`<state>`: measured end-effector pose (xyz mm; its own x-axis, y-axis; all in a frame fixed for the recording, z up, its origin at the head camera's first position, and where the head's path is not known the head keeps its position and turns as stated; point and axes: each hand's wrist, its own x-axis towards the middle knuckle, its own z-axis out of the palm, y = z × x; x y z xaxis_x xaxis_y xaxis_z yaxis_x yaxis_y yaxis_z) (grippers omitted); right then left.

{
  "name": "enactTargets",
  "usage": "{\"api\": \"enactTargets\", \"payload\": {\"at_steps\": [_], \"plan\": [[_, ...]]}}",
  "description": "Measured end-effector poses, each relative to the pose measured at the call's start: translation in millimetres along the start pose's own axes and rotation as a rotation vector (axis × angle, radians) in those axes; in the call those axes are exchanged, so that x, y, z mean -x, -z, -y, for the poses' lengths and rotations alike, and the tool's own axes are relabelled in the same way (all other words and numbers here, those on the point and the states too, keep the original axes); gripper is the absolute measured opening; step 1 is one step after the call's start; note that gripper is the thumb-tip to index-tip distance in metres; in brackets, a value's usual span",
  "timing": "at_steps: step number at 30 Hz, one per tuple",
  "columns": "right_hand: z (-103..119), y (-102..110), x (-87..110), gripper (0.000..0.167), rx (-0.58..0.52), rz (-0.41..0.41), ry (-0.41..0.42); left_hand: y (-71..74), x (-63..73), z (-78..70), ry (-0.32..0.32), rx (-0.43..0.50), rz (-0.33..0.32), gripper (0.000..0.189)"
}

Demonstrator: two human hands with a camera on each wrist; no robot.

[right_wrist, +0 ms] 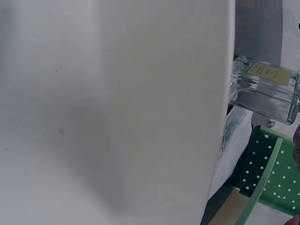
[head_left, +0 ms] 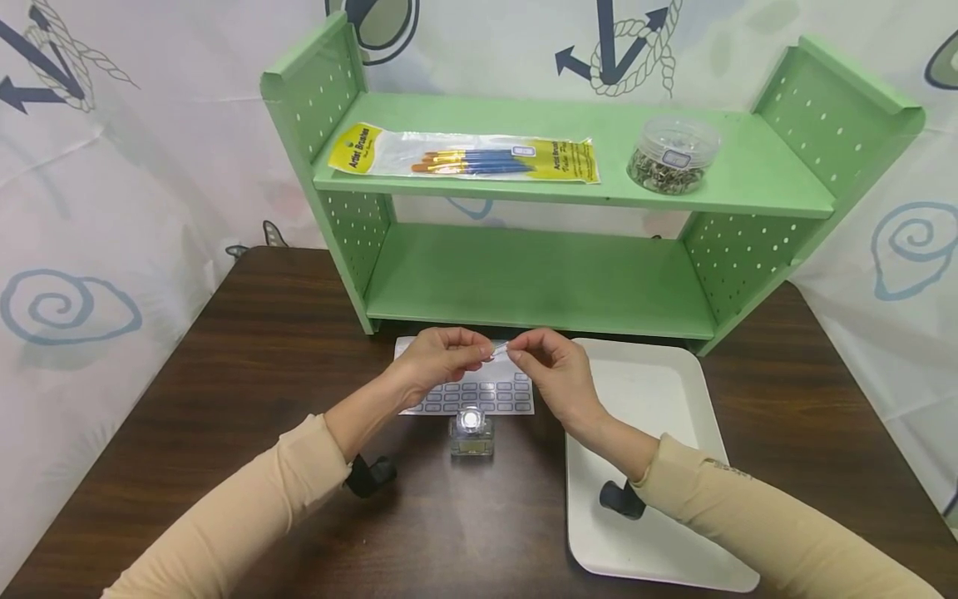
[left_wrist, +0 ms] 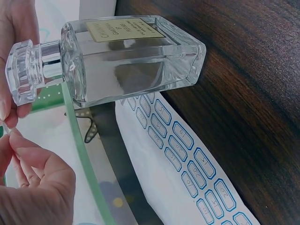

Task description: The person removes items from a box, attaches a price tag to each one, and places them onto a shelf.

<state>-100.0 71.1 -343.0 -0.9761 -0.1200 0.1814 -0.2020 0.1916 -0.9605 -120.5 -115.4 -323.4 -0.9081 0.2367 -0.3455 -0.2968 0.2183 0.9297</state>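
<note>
Both hands meet above the sheet of labels point(head_left: 479, 399). With thumb and forefinger, the left hand point(head_left: 441, 359) pinches one side of a small whitish sticker point(head_left: 500, 349). The right hand point(head_left: 561, 378) pinches its other side with fingertips. Nearer the person, a square glass perfume bottle point(head_left: 471, 441) stands upright on the table, its clear cap point(left_wrist: 23, 72) on and a yellowish label on its side. The label sheet lies behind the bottle, its white stickers framed in blue with printed marks.
A white tray point(head_left: 674, 549) lies under the right forearm. At the back a green two-tier shelf point(head_left: 539, 274) holds a packet of artist brushes point(head_left: 467, 156) and a round clear jar of small metal pieces point(head_left: 674, 158) on top. Both bear small labels.
</note>
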Motion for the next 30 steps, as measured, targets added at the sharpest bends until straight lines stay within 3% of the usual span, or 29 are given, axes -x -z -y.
{"api": "enactTargets", "payload": {"at_steps": [7, 18, 30], "plan": [[0.4, -0.4, 3.2, 0.012, 0.017, 0.021, -0.003, 0.4, 3.4, 0.1, -0.062, -0.018, -0.014, 0.017], [6.2, 2.6, 3.7, 0.017, -0.039, 0.061, -0.089, 0.6, 11.1, -0.8, -0.136, -0.083, -0.03, 0.018], [21.3, 5.5, 12.4, 0.009, 0.04, 0.125, -0.026, 0.3, 27.6, -2.1, -0.264, -0.175, 0.016, 0.016]]}}
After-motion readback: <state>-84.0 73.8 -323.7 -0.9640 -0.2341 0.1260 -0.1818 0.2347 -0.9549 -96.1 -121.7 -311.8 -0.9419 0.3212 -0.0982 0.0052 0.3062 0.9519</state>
